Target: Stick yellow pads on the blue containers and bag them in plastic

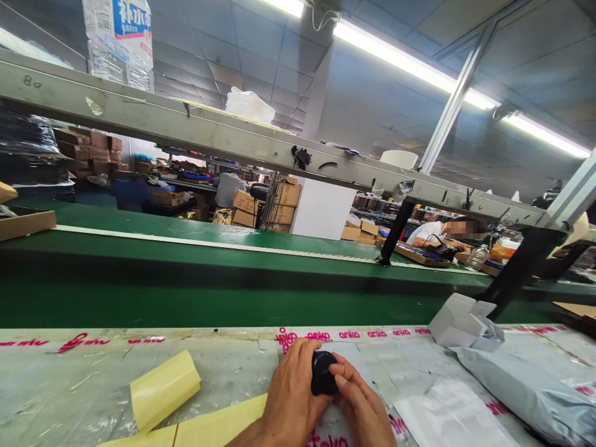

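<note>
Between my two hands, just above the covered worktable [233, 360], is a round black object [323, 374] that looks like a cap or small disc; its exact kind I cannot make out. My left hand [291, 388] wraps round its left side, fingers closed. My right hand [358, 397] pinches its right edge with thumb and fingertips. To the left of my hands lies a curled yellow sheet [165, 390], with flat yellow paper [218, 422] in front of it. White paper [454, 415] lies to the right.
An open white box [459, 323] and a grey plastic bag [526, 391] sit at the right. Behind the table runs a green conveyor belt [186, 301], below a metal beam [223, 136] bearing a plastic bottle [118, 43]. A person [426, 233] sits beyond at the right.
</note>
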A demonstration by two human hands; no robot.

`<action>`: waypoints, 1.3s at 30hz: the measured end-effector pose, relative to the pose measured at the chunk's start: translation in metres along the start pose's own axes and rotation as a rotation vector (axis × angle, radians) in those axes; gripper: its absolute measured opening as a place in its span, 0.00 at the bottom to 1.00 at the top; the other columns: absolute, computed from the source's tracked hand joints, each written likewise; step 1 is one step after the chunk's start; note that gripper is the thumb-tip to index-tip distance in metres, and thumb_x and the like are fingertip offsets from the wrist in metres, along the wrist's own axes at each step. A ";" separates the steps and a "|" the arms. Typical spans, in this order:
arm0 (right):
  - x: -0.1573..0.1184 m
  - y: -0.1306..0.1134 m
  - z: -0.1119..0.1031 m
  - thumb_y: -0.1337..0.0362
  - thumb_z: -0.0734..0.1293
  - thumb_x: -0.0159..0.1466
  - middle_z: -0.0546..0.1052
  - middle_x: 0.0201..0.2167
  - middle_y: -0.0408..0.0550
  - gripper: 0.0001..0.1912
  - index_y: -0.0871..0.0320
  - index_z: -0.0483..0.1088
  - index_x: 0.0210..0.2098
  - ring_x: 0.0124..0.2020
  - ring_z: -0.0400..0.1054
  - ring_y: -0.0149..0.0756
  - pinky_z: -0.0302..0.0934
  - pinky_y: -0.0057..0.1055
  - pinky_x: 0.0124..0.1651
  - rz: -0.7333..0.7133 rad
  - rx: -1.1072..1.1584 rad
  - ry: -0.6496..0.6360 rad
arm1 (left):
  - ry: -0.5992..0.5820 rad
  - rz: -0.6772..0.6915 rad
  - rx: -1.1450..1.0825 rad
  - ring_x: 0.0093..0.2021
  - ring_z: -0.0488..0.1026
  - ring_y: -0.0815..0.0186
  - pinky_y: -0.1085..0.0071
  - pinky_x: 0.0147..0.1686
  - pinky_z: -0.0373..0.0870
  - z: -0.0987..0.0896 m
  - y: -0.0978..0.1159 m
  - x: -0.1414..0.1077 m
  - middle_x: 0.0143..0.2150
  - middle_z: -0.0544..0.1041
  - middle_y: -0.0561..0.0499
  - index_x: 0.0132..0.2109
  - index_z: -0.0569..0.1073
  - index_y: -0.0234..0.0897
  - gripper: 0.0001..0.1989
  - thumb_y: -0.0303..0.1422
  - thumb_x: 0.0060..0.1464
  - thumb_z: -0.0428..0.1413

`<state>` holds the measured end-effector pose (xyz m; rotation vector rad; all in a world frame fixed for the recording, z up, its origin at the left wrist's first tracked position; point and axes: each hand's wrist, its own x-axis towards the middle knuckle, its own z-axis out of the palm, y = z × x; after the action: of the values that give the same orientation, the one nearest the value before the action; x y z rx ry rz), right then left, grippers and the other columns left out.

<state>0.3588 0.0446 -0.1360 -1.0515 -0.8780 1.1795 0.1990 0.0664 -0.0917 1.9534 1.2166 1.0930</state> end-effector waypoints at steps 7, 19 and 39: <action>-0.003 -0.005 0.007 0.47 0.79 0.52 0.74 0.59 0.56 0.20 0.56 0.83 0.35 0.64 0.62 0.62 0.61 0.49 0.64 -0.009 0.013 0.021 | -0.009 -0.010 0.016 0.56 0.70 0.53 0.57 0.57 0.69 -0.001 0.003 -0.001 0.57 0.70 0.46 0.57 0.68 0.39 0.33 0.15 0.44 0.63; -0.004 0.003 0.015 0.50 0.76 0.54 0.73 0.59 0.57 0.17 0.56 0.82 0.36 0.64 0.62 0.61 0.55 0.55 0.67 -0.093 -0.021 0.124 | -0.020 -0.018 0.025 0.56 0.69 0.55 0.59 0.57 0.68 0.000 0.001 0.000 0.57 0.69 0.48 0.58 0.68 0.39 0.34 0.16 0.44 0.62; 0.000 0.011 0.009 0.51 0.72 0.54 0.73 0.60 0.55 0.17 0.55 0.82 0.37 0.62 0.64 0.61 0.55 0.54 0.67 -0.127 -0.138 0.147 | -0.032 -0.031 0.018 0.55 0.70 0.56 0.61 0.56 0.67 -0.003 0.003 0.002 0.57 0.70 0.47 0.57 0.68 0.40 0.33 0.17 0.44 0.61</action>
<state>0.3471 0.0466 -0.1442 -1.1617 -0.9062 0.9341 0.1978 0.0667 -0.0870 1.9521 1.2395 1.0352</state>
